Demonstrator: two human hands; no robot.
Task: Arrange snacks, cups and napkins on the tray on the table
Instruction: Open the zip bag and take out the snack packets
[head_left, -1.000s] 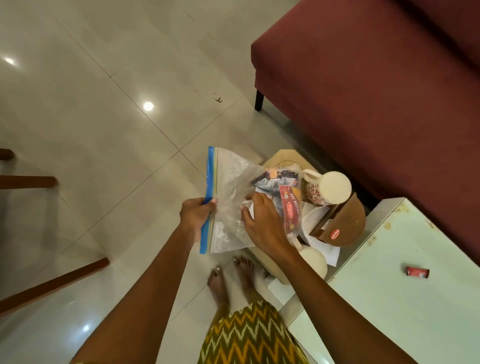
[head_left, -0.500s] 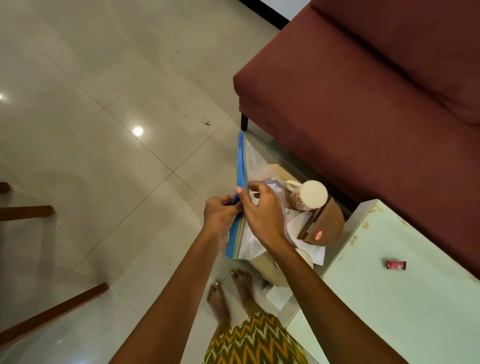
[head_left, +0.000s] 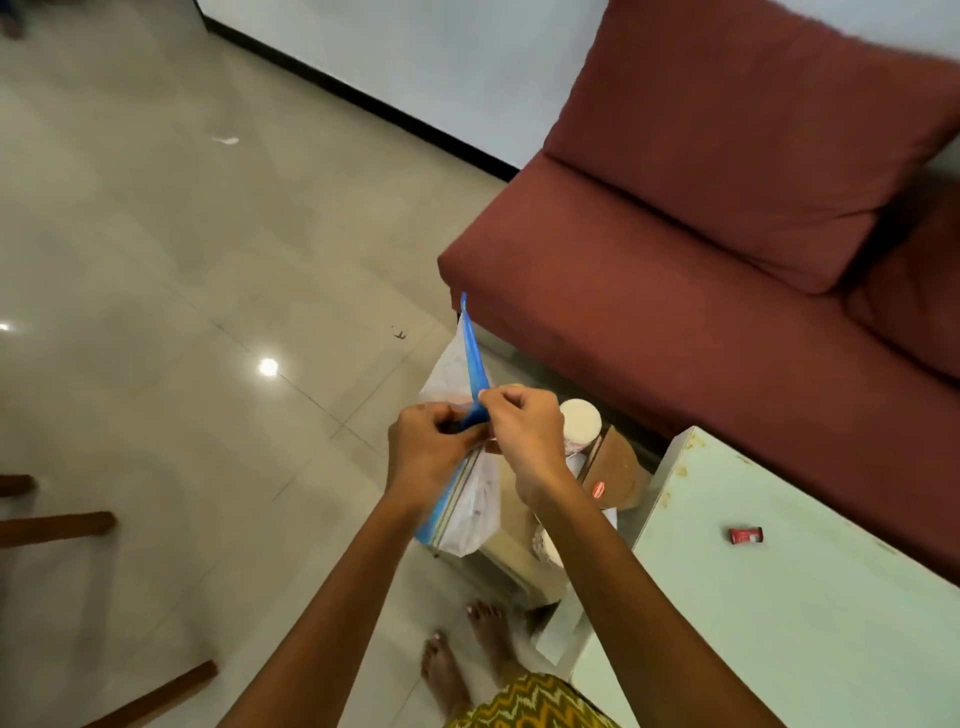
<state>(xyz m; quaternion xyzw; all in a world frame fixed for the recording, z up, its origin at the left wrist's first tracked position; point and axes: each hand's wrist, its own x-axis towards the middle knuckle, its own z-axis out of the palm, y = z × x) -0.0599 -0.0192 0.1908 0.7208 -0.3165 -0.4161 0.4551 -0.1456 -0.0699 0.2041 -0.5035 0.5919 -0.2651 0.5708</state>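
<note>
Both hands, left hand (head_left: 428, 447) and right hand (head_left: 522, 434), pinch the zip bag (head_left: 470, 499) strip at 12 o'clock; press firmly along it.

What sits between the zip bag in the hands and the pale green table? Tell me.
In the head view, a white mug and a brown cardboard piece with a red sticker lie between the zip bag and the table.

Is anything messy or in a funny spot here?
A bit. A small red packet lies alone on the pale table, away from the cups and brown box. A white scrap sits on the floor. Nothing looks spilled or broken.
</note>
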